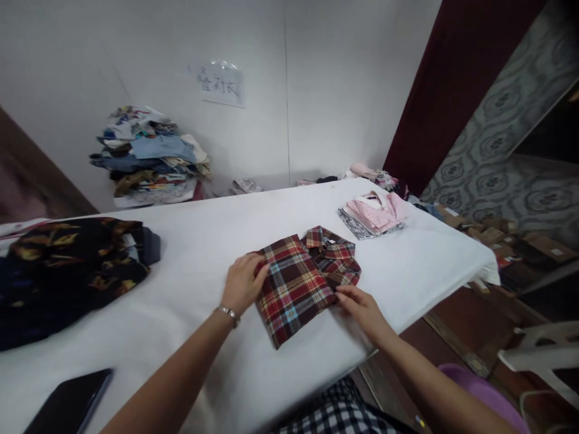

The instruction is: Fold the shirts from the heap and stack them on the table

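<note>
A folded plaid shirt lies on the white desk, between the two hands. It is a red, dark brown and cream check with pale blue lines running through it, folded into a compact rectangle with the collar turned up at the end away from the person, a small white label showing inside it. The folded edges are fairly square, and the near corner points toward the desk's front edge.

The left hand rests flat against the shirt's left edge, its grip spread, fingers laid on the cloth rather than pinching it; a metal bracelet sits at that wrist. The right hand touches the shirt's near right edge, fingers extended and loosely together, fingertips on the fabric; whether anything is nipped beneath them cannot be told.

Beyond the right hand, well apart, lies a small pile of pink folded garments. Far left of the left hand sprawls a dark patterned garment, and near that forearm a black phone. A heap of mixed clothes stands by the wall.
</note>
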{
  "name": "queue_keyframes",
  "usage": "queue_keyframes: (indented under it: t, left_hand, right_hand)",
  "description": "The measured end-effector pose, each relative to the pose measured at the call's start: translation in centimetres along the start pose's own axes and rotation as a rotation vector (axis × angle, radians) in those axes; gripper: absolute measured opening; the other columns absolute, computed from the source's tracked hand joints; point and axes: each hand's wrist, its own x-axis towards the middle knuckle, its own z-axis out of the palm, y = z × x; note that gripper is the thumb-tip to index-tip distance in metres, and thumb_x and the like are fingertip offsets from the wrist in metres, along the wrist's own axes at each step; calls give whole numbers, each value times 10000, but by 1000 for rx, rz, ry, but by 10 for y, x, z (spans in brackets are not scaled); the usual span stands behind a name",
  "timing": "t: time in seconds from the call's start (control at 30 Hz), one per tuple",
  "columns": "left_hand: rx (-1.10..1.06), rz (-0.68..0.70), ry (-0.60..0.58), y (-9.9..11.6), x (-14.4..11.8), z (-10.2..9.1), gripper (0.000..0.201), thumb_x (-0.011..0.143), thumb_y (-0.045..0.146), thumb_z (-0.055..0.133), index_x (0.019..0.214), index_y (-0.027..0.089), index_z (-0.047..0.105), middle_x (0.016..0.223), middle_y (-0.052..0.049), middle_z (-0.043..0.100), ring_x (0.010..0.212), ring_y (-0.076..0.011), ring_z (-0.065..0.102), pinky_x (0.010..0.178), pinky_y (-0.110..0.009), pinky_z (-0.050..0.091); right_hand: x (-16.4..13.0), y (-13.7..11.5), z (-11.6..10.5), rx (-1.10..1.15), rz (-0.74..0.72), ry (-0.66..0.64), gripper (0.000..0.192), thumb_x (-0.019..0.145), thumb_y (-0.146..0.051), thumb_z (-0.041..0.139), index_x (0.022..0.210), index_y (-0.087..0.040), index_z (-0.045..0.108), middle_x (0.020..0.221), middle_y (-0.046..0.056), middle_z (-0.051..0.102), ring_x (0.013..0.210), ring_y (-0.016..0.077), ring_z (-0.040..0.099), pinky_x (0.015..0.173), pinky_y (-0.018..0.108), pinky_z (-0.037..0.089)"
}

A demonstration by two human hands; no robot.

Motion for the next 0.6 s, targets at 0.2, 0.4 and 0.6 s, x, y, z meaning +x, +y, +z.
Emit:
queue_keyframes:
  t: [0.2, 0.4, 0.6]
  left_hand:
    - [-17, -178, -342, -11, 78, 24, 665, 877, 547, 448, 1366, 99, 497, 1485, -187, 477, 1358, -321, 449, 1117, -435, 355]
    - [-79, -216, -523, 5, 110, 37, 541, 777, 654, 523, 999, 190, 690, 1090, -141, 736, 962, -310, 685, 808, -384, 512]
    - [-142, -221, -451, -4, 81, 26, 343, 794, 523, 560, 901, 202, 619, 944, -100, 728, 852, -263, 671, 708, -346, 485]
  right_hand:
    - [-19, -15, -9, 429, 451, 1, 415, 697, -396, 837, 962, -172, 609, 1025, 106, 708, 908, 241, 716, 668, 340, 603]
    - [2, -22, 8, 472, 444, -112, 321, 732, -394, 809, 835, -186, 586, 783, 12, 685, 720, 156, 688, 697, 306, 594]
    - [26, -36, -17, -271, 217, -259, 311, 822, -473, 648, 716, -182, 614, 617, 21, 664, 523, 131, 583, 501, 242, 466]
